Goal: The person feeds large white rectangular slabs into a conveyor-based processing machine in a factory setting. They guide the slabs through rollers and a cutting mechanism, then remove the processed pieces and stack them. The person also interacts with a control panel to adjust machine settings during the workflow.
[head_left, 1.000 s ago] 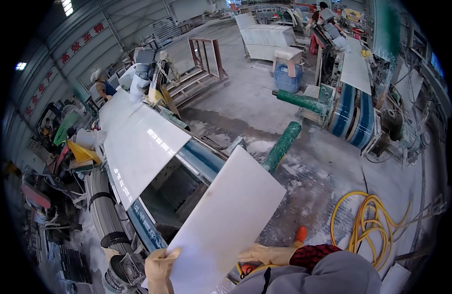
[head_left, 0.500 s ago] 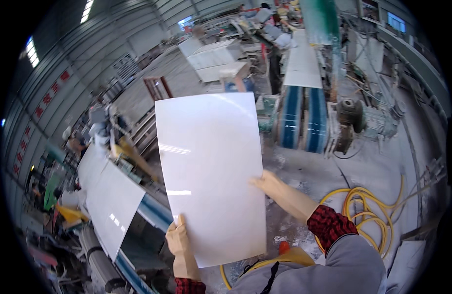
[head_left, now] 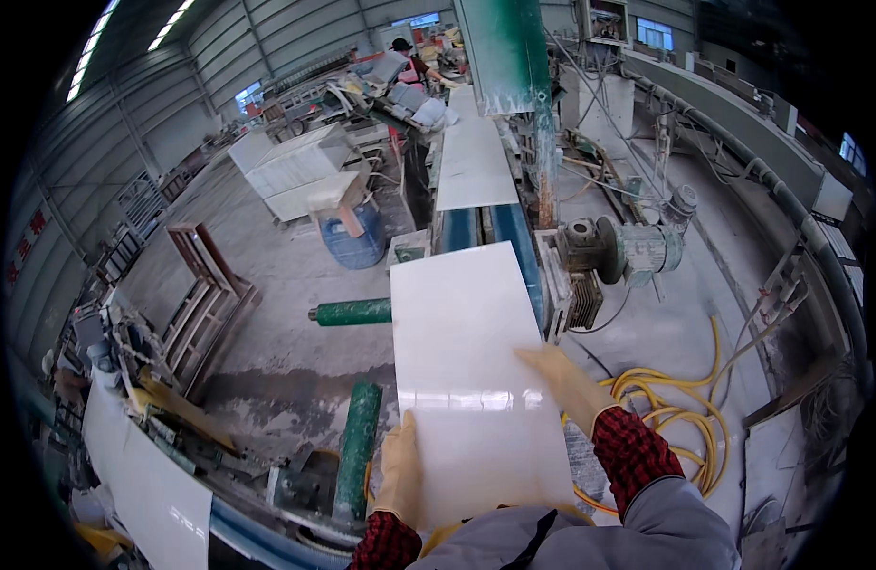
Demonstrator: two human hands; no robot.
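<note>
A glossy white slab, rectangular and thin, is held out in front of me between both gloved hands. My left hand grips its left edge near the close end. Higher up, my right hand is closed on the opposite edge. The slab's far end overlaps the near end of a conveyor's blue belts in view; I cannot tell whether it touches them. Farther along that conveyor lies another white slab. Both gloves are pale yellow, and the fingers under the slab are hidden.
A motor stands right of the conveyor, with a coiled yellow hose on the floor nearer me. Green rollers and a blue barrel are leftward. At lower left, another white slab rests on a second conveyor. Someone is far ahead.
My view has swung right toward the conveyor. The slab, held more upright before, now tilts flatter, its far end reaching the blue belts in view. Both hands keep hold.
</note>
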